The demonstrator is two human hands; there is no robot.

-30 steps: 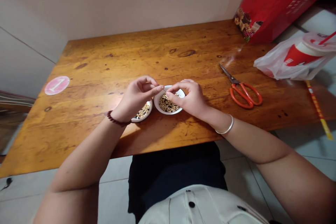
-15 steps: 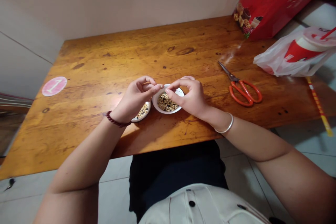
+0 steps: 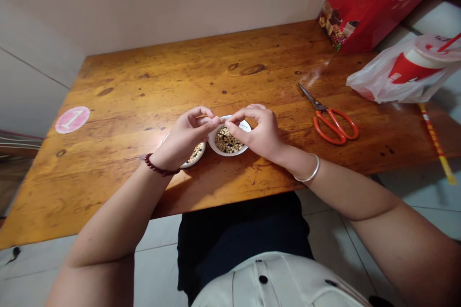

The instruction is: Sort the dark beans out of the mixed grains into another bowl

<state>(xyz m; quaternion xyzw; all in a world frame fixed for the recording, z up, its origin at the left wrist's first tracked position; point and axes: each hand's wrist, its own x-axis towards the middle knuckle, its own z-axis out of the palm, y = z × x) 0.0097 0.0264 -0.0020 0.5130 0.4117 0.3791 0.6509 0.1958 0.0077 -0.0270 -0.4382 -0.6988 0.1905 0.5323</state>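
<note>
My left hand (image 3: 189,134) and my right hand (image 3: 261,129) meet fingertip to fingertip above a white bowl (image 3: 234,153). Each pinches thumb against forefinger. Something tiny shows between the fingertips, too small to name. Small round beige and black pieces (image 3: 226,140), like beans or beads, lie in this bowl. Beside it stands a second white dish (image 3: 201,157) with similar pieces (image 3: 195,152), partly hidden under my left hand. A dark red beaded bracelet circles my left wrist, and a silver bangle my right.
Scissors with orange handles (image 3: 333,125) lie to the right on the wooden table (image 3: 144,91). Further right are a red cup (image 3: 410,68) in a plastic bag and a yellow-red strip (image 3: 437,141). A red bag (image 3: 370,5) stands at the back; a pink "1" sticker (image 3: 72,120) is at left.
The fingertips of my two hands have come slightly closer together over the bowl. The view has shifted a little; the bowls and scissors lie as before.
</note>
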